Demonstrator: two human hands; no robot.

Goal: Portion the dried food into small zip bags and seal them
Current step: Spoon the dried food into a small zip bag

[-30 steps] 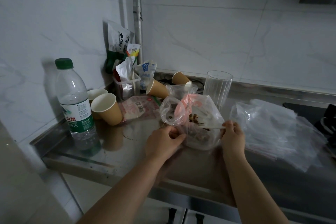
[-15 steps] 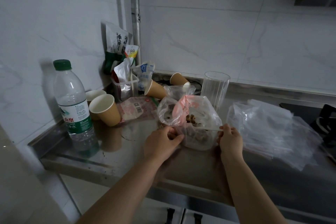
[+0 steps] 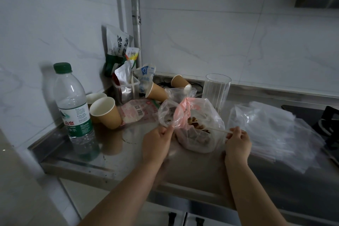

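At the centre of the frame a clear bag [image 3: 200, 134] holding brown dried food [image 3: 197, 124] is sitting on the steel counter [image 3: 128, 154]. The left hand [image 3: 156, 143] is pinching the bag's rim on the left side, where clear and pink plastic bunch together. The right hand [image 3: 237, 140] is pinching the rim's white zip strip at its right end, fingers curled round it. Between the two hands the strip is stretching across the bag's mouth.

Right of the bag, a loose pile of zip bags [image 3: 271, 134] is lying flat on the counter, just beside the right hand. Behind the bag a tall clear glass [image 3: 216, 91] is standing upright.

In the left of the frame a water bottle [image 3: 73, 104] with a green cap is standing near the counter's edge. Next to it, paper cups [image 3: 105, 112] are leaning together; two more cups [image 3: 156, 91] are lying tipped further back. A pink flat packet [image 3: 137, 112] is lying between the cups and the bag. In the corner by the wall, several opened packets [image 3: 124, 71] are standing in a cluster beside a vertical pipe [image 3: 135, 14].
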